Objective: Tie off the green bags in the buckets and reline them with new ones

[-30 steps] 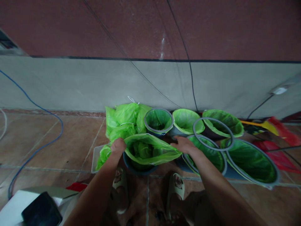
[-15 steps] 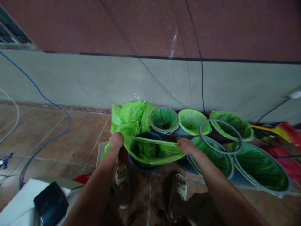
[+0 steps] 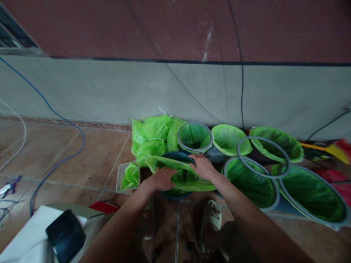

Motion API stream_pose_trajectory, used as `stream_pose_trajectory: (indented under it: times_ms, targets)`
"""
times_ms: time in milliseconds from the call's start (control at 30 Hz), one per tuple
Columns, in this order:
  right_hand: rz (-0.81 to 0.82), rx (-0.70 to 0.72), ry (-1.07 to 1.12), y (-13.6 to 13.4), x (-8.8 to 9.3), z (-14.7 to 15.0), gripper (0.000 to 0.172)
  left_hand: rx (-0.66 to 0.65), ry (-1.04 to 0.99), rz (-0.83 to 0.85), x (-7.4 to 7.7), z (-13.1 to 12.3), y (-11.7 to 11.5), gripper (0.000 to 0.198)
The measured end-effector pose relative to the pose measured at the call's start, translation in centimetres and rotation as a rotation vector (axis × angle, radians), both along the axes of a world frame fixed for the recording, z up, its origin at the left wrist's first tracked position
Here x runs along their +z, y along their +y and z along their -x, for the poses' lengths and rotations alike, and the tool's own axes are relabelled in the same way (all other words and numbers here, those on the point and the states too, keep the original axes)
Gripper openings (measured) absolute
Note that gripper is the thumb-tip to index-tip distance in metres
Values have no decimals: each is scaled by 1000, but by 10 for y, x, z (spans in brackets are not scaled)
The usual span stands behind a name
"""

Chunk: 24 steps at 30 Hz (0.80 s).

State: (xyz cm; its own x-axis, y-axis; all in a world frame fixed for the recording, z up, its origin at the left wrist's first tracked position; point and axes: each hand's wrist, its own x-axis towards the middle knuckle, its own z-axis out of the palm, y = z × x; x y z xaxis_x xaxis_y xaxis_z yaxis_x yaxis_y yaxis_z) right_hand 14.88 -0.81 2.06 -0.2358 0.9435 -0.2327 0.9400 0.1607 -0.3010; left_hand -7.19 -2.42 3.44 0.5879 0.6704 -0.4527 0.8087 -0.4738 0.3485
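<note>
A thin green bin liner hangs with its mouth spread over a dark blue bin on the floor in front of me. My left hand reaches into the mouth of the liner from the left, fingers stretched out and resting on the plastic. At the far right of the rim, my right hand has its fingers bent over the liner's edge. Much of the bin's rim is covered by the liner and my hands.
Several lined bins stand to the right, with a loose grey ring on top. Stuffed green bags lean against the wall. A white tray holds green plastic. At lower left are a dark flat object and a blue cable.
Both hands held the liner's mouth stretched wide. Now my left hand has moved right, into the mouth, and my right hand has moved left to the bin's far rim. The liner sits slacker.
</note>
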Motion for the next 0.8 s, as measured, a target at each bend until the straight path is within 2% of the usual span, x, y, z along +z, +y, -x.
stream_pose_trajectory:
  times_ms: [133, 267, 367, 467, 600, 800]
  targets:
    - [22, 16, -62, 2, -15, 32, 45, -99, 87, 16, -19, -16, -15, 56]
    - [46, -38, -154, 7, -30, 51, 29, -97, 51, -87, -47, -27, -22, 27]
    - [45, -40, -180, 13, -30, 54, 28, -86, 26, -117, -60, -29, -20, 25]
    - [22, -62, -128, 18, -23, 49, 33, -46, 7, -139, -59, -28, -12, 31]
    - [-9, -126, -3, 21, -14, 41, 34, 13, -9, -116, -47, -24, 1, 32]
    - [-13, -141, 28, 21, -13, 37, 33, 117, -2, -26, -44, -17, 8, 32]
